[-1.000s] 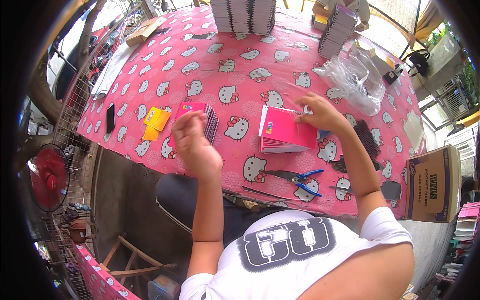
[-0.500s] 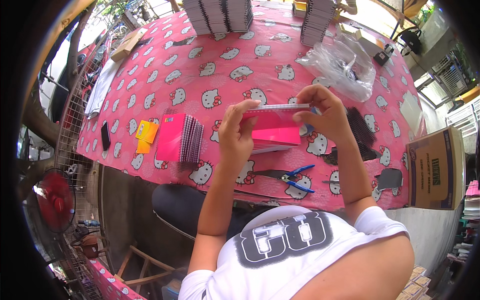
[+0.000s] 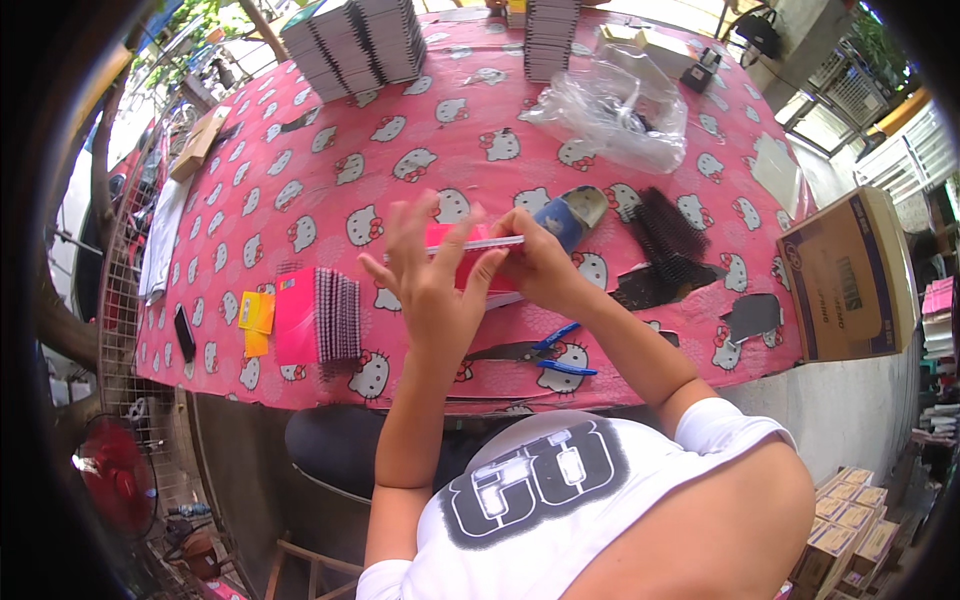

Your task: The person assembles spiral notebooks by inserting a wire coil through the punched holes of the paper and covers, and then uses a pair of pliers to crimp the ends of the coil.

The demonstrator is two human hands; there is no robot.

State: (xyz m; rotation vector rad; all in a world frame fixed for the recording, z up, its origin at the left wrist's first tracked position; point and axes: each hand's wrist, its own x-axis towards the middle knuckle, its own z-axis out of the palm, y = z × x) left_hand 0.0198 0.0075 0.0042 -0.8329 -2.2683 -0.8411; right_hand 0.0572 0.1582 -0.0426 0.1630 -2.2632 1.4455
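Both hands hold a thin pink booklet (image 3: 445, 237) edge-on above the pink patterned tablecloth (image 3: 330, 180). My left hand (image 3: 432, 282) grips its left part with fingers spread upward. My right hand (image 3: 535, 262) pinches its right end. A pile of pink booklets (image 3: 490, 292) lies under the hands, mostly hidden. To the left lies a fanned pile of pink booklets with black spiral bindings (image 3: 318, 315). Blue-handled pliers (image 3: 545, 352) lie near the table's front edge, just below my right wrist.
Black spiral combs (image 3: 668, 245) lie right of the hands. A clear plastic bag (image 3: 610, 105) and tall stacks of booklets (image 3: 355, 42) stand at the back. Yellow cards (image 3: 256, 320) and a dark phone (image 3: 185, 332) lie left. A cardboard box (image 3: 850, 275) sits at right. A red fan (image 3: 115, 475) stands below left.
My left hand came from the fanned pile at left to the middle and joined my right hand, which lifted a pink booklet off the pile. Both now hold it higher.
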